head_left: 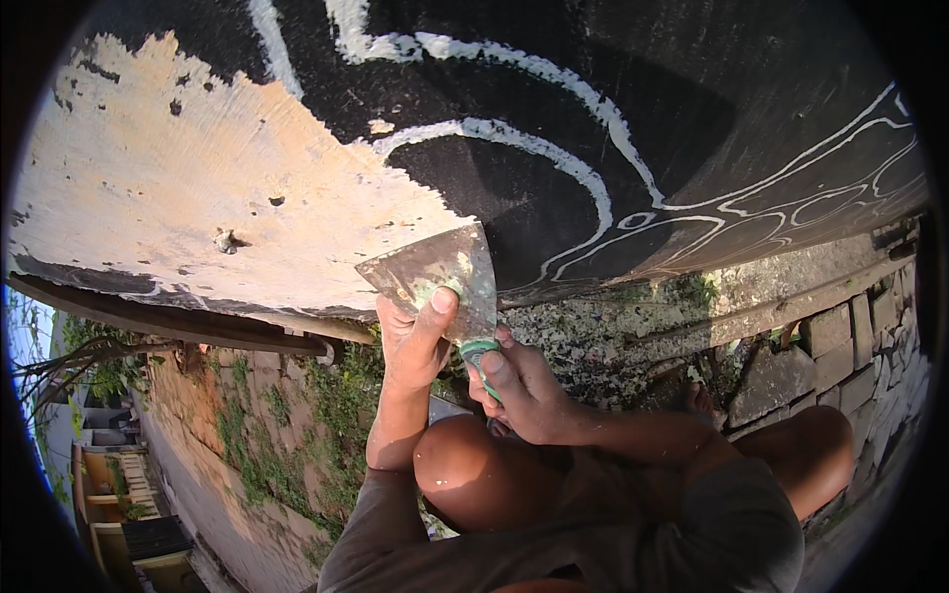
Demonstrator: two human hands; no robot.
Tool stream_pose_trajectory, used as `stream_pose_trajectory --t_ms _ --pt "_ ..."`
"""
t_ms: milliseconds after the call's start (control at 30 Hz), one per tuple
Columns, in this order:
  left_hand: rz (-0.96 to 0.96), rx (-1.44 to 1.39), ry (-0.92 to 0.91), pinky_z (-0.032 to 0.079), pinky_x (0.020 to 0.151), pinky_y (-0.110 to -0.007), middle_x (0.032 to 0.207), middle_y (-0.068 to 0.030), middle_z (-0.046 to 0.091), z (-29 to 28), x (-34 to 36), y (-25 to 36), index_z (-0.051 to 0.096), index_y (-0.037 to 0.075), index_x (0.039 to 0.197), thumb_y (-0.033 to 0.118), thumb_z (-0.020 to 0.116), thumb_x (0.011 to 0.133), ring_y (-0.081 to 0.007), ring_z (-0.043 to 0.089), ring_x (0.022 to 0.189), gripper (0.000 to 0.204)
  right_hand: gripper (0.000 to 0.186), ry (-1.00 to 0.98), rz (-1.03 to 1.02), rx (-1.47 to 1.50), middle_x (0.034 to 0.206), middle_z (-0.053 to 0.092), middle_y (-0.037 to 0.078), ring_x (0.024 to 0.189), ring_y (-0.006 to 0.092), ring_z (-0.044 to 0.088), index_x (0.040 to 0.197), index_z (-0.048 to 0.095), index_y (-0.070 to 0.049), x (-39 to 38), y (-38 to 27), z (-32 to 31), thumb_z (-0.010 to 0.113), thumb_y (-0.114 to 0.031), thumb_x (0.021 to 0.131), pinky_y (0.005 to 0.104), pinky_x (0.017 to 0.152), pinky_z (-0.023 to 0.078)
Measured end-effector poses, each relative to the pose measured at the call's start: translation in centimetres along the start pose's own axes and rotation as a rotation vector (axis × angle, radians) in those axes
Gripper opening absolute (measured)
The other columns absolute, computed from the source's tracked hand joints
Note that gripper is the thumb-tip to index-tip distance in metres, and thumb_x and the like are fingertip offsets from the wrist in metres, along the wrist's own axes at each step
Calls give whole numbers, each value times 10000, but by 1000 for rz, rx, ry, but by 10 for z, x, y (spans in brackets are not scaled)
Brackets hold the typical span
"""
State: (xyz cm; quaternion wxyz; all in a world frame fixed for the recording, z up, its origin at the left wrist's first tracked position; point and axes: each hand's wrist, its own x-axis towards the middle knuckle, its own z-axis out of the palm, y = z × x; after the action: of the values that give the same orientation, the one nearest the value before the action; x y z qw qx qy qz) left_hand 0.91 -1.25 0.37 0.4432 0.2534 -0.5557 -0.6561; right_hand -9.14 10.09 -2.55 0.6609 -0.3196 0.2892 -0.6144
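Observation:
A wide, worn paint scraper (467,262) rests with its blade edge against the wall (267,212), right where black paint (534,94) meets a bare, cream-coloured patch. Its green handle (481,358) is wrapped by the fingers of my right hand (529,390). My left hand (415,336) pinches the lower left part of the blade, thumb on top and fingers behind. White painted lines (514,138) curve across the black area. Specks of paint stick to the blade.
Paint flakes (613,341) litter the ground along the wall's foot. Paving stones (830,341) lie to the right, and weeds (341,405) grow over the paving at left. A small lump (225,240) protrudes from the bare patch. My bent knee (470,460) is just below my hands.

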Motion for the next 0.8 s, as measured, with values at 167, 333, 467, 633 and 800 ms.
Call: stream_pose_trajectory --t_ms 167,333,467,633,800 --pt "-81 -85 -58 529 787 -311 1032 -128 648 11 -1 14 528 -60 1211 177 677 884 -177 644 891 431 294 40 74 109 693 408 -35 589 52 393 1024 464 -32 -7 -6 10 377 -312 1050 225 526 364" --pt "-23 -54 30 525 771 -303 1042 -129 645 15 -2 6 530 -51 1221 183 683 882 -180 643 888 440 295 5 76 8 714 406 -37 584 52 384 1030 466 -38 -9 -7 0 372 -317 1051 220 528 355" --pt "-44 -186 -105 555 733 -306 1047 -150 648 30 6 43 533 -75 1200 194 671 890 -186 663 846 433 312 -38 59 42 713 395 -32 579 53 371 1045 457 -44 -2 -45 16 360 -340 1051 210 527 342" --pt "-89 -74 46 539 720 -298 1019 -127 662 34 -2 37 551 -56 1204 191 666 889 -169 657 842 417 358 -32 127 148 760 408 -12 591 55 374 1050 441 -47 -16 -22 18 343 -391 1047 209 500 328" --pt "-100 -11 -27 559 682 -297 1031 -124 644 24 -2 50 500 -38 1237 134 612 919 -177 668 835 379 363 -91 153 136 692 398 4 556 66 368 984 429 -55 -12 -35 34 324 -397 1048 219 487 331"
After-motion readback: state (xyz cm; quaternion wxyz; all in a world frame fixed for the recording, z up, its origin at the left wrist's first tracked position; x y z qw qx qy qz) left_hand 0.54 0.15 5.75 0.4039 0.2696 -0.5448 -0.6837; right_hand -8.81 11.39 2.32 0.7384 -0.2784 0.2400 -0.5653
